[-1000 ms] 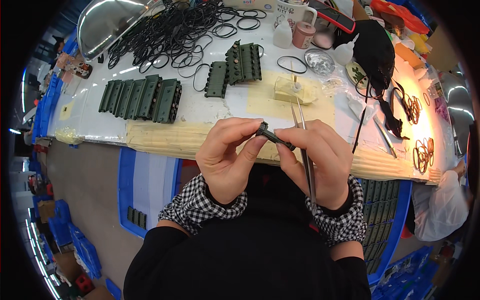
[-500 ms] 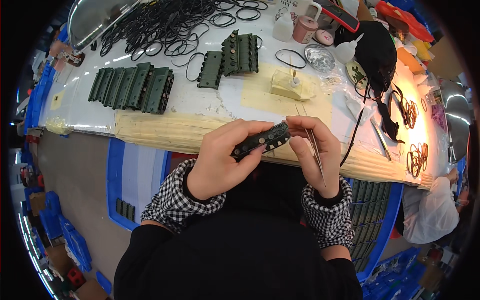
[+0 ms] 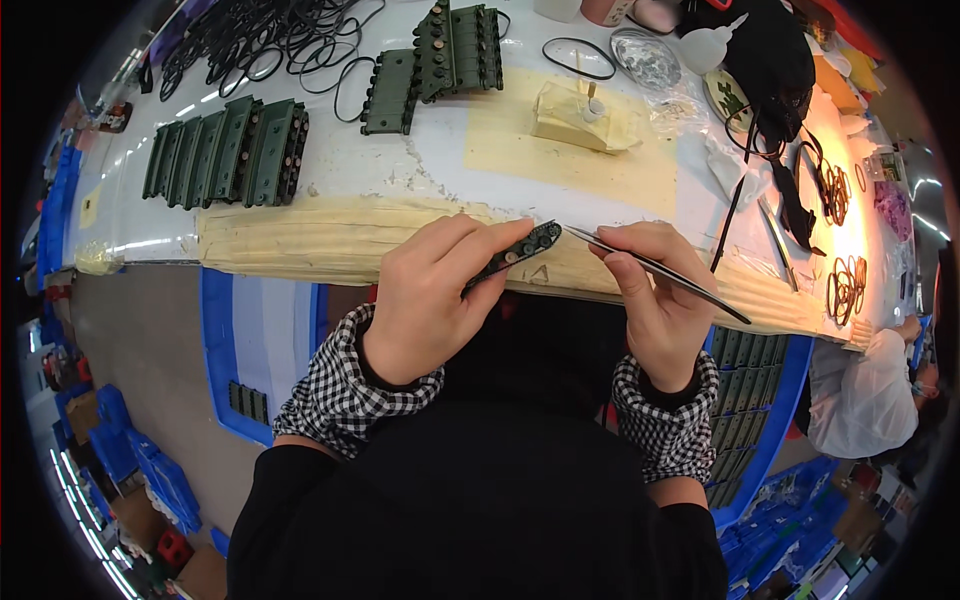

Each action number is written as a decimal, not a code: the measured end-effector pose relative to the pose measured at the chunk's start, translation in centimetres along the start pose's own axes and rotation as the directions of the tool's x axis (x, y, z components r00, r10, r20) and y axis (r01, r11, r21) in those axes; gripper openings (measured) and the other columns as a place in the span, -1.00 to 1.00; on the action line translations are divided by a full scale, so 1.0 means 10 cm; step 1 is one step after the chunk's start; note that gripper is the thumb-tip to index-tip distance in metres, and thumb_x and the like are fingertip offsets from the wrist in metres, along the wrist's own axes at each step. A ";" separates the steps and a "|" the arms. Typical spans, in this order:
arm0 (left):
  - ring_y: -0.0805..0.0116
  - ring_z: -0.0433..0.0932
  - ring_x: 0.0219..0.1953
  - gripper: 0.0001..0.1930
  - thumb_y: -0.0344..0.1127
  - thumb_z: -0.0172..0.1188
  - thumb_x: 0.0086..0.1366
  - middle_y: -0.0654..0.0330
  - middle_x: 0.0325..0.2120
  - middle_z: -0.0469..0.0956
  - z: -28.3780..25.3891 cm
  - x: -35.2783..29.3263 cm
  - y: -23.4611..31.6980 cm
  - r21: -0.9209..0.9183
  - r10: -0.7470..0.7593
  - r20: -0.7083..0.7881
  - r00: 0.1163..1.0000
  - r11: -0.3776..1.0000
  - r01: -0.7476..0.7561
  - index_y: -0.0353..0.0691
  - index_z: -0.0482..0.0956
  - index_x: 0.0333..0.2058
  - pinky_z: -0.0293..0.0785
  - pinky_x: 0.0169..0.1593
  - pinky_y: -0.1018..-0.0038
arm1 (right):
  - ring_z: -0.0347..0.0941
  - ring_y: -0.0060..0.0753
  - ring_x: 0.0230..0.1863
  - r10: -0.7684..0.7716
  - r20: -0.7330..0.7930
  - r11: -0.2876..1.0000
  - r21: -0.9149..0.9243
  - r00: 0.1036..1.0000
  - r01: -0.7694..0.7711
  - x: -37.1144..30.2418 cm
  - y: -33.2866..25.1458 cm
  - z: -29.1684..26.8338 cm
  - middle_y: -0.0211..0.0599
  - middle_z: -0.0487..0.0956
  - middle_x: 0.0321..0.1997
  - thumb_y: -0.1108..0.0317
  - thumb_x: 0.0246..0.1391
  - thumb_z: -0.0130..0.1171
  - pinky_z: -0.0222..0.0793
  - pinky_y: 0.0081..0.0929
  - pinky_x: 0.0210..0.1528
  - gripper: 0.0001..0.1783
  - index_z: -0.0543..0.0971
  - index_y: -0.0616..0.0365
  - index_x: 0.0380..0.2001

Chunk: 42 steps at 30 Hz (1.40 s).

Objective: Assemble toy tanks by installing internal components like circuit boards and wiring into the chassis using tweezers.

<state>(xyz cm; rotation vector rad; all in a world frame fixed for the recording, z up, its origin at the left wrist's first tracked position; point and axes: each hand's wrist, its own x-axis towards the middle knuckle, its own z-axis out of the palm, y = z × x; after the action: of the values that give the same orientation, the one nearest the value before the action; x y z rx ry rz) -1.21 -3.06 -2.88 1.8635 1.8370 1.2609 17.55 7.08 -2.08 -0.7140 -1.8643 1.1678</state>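
My left hand (image 3: 425, 300) is closed around a dark green piece with a row of small wheels (image 3: 527, 246), which looks like a model tank's running gear. The wheeled end sticks out past my fingers; the rest is hidden in my palm. My right hand (image 3: 662, 300) grips a pair of metal tweezers (image 3: 690, 283) between thumb and fingers. Their tips point left, close to the piece's exposed end. Both hands are over the table's taped front edge (image 3: 300, 238). Beyond my left hand, a row of similar green pieces (image 3: 225, 155) lies on the table, with another group (image 3: 435, 75) farther right.
Black rubber loops (image 3: 250, 50) are heaped at the far left. A tape-covered block (image 3: 580, 118) holds a tiny cup. At right lie a black cloth item (image 3: 765, 80) and a slim tool (image 3: 778, 240). Below stand a blue tray (image 3: 215, 350) and another of green pieces (image 3: 745, 400).
My right hand has turned the tweezers so their tips point left toward the piece; its fingers have left the piece's end. My left hand still holds it. The view has shifted slightly.
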 end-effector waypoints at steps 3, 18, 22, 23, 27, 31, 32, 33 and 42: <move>0.21 0.50 -0.46 -0.55 -0.61 0.26 -0.08 0.16 -0.48 0.51 0.00 0.00 -0.01 -0.009 -0.006 0.005 1.000 1.000 0.006 -0.21 0.60 -0.12 0.45 -0.39 0.38 | 0.53 -0.42 -0.34 -0.018 0.017 1.000 0.005 1.000 0.017 0.04 0.00 0.02 -0.23 0.62 -0.36 0.56 0.00 0.29 0.41 -0.59 -0.24 -0.86 0.63 0.33 -0.31; 0.21 0.50 -0.44 -0.57 -0.69 0.22 -0.01 0.10 -0.47 0.53 -0.06 0.02 -0.02 -0.022 -0.003 0.074 0.997 1.000 0.004 -0.29 0.60 -0.09 0.41 -0.36 0.43 | 0.56 -0.34 -0.40 -0.167 0.168 0.963 -0.183 0.972 0.197 0.27 -0.12 0.01 -0.23 0.63 -0.40 0.59 -0.03 0.30 0.43 -0.55 -0.33 -0.89 0.62 0.31 -0.37; 0.20 0.49 -0.47 -0.57 -0.69 0.22 -0.01 0.09 -0.49 0.52 -0.04 0.01 -0.05 -0.032 0.025 0.064 0.998 0.999 -0.023 -0.30 0.59 -0.09 0.40 -0.38 0.42 | 0.55 -0.35 -0.36 -0.112 0.271 0.947 -0.263 0.956 0.185 0.35 -0.24 -0.02 -0.23 0.63 -0.40 0.61 -0.05 0.29 0.42 -0.54 -0.30 -0.88 0.62 0.32 -0.37; 0.20 0.48 -0.47 -0.57 -0.69 0.22 -0.01 0.09 -0.49 0.52 -0.04 0.01 -0.06 -0.029 0.023 0.066 0.998 0.999 -0.021 -0.30 0.59 -0.09 0.40 -0.38 0.42 | 0.55 -0.35 -0.40 -0.128 0.279 0.942 -0.265 0.952 0.205 0.36 -0.25 -0.01 -0.24 0.62 -0.42 0.59 -0.07 0.31 0.42 -0.54 -0.35 -0.88 0.62 0.29 -0.38; 0.20 0.48 -0.48 -0.58 -0.69 0.21 0.00 0.10 -0.50 0.51 -0.04 0.01 -0.06 -0.036 0.023 0.060 0.998 0.999 -0.021 -0.30 0.59 -0.10 0.39 -0.39 0.42 | 0.53 -0.35 -0.45 -0.171 0.320 0.915 -0.299 0.932 0.271 0.41 -0.26 -0.01 -0.27 0.59 -0.47 0.58 -0.08 0.32 0.43 -0.54 -0.41 -0.88 0.61 0.25 -0.40; 0.21 0.47 -0.49 -0.58 -0.69 0.21 -0.01 0.10 -0.51 0.51 -0.04 0.00 -0.08 -0.042 0.014 0.063 0.998 0.999 -0.011 -0.30 0.60 -0.11 0.38 -0.40 0.43 | 0.54 -0.33 -0.41 -0.128 0.367 0.918 -0.308 0.921 0.250 0.46 -0.26 -0.04 -0.24 0.60 -0.44 0.58 -0.07 0.31 0.42 -0.53 -0.37 -0.89 0.61 0.28 -0.40; 0.21 0.47 -0.49 -0.59 -0.69 0.21 -0.01 0.10 -0.51 0.51 -0.04 0.00 -0.07 -0.041 0.012 0.062 0.998 0.999 -0.009 -0.30 0.60 -0.11 0.38 -0.40 0.44 | 0.55 -0.34 -0.38 -0.094 0.387 0.925 -0.307 0.917 0.224 0.48 -0.28 -0.05 -0.22 0.63 -0.41 0.60 -0.05 0.29 0.43 -0.53 -0.32 -0.91 0.62 0.31 -0.41; 0.22 0.47 -0.49 -0.59 -0.69 0.21 -0.01 0.10 -0.52 0.50 -0.05 0.00 -0.06 -0.043 0.013 0.064 0.998 0.999 -0.011 -0.31 0.60 -0.12 0.38 -0.41 0.44 | 0.56 -0.35 -0.34 -0.058 0.402 0.930 -0.310 0.914 0.195 0.48 -0.31 -0.06 -0.20 0.65 -0.38 0.62 -0.04 0.27 0.43 -0.53 -0.26 -0.93 0.62 0.35 -0.41; 0.27 0.45 -0.52 -0.60 -0.68 0.23 -0.03 0.13 -0.55 0.49 -0.03 0.02 -0.08 -0.034 0.016 0.059 0.998 0.999 -0.014 -0.30 0.61 -0.14 0.36 -0.44 0.46 | 0.57 -0.45 -0.32 0.003 0.524 0.982 -0.164 0.851 0.097 0.70 -0.21 -0.15 -0.23 0.65 -0.38 0.55 0.06 0.22 0.43 -0.58 -0.26 -0.93 0.63 0.34 -0.39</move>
<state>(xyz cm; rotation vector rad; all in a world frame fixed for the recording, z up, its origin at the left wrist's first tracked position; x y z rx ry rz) -2.00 -2.87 -3.11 1.8793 1.7643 1.2195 15.12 12.38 2.57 -0.4668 -2.4589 1.2531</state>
